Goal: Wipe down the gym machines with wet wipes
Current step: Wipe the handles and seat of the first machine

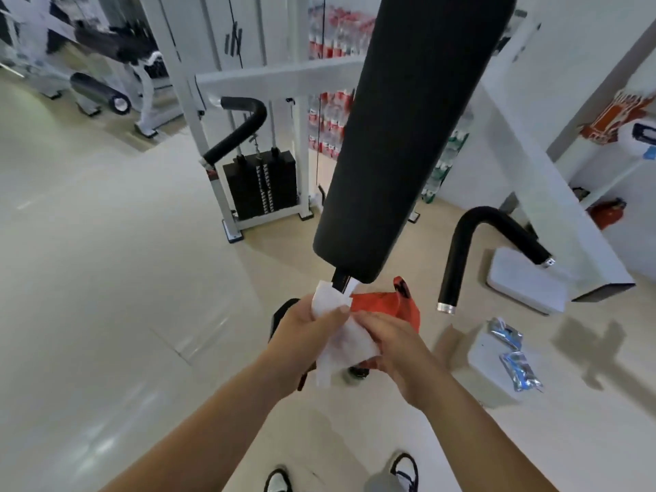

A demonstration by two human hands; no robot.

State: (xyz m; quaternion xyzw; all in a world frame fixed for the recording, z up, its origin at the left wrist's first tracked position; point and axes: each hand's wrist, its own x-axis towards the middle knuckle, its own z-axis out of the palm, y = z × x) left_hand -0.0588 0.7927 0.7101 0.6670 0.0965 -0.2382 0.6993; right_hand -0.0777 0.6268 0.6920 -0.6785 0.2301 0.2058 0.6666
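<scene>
The left hand (305, 332) pinches the wipe (340, 337) between thumb and curled fingers. The right hand (394, 346) lays its fingers over the other end, but its thumb is hidden, so I cannot tell whether it pinches. The wipe hangs between them at the post (341, 280) under the black pad (408, 136), just above the red seat (385, 304), probably so it can be spread or folded for wiping that joint. The pad looms close overhead and a bent handle (472, 236) stands to the right. Wipe packets (514, 356) lie on a white foot (484, 367), and a weight stack (261, 186) is well behind.
</scene>
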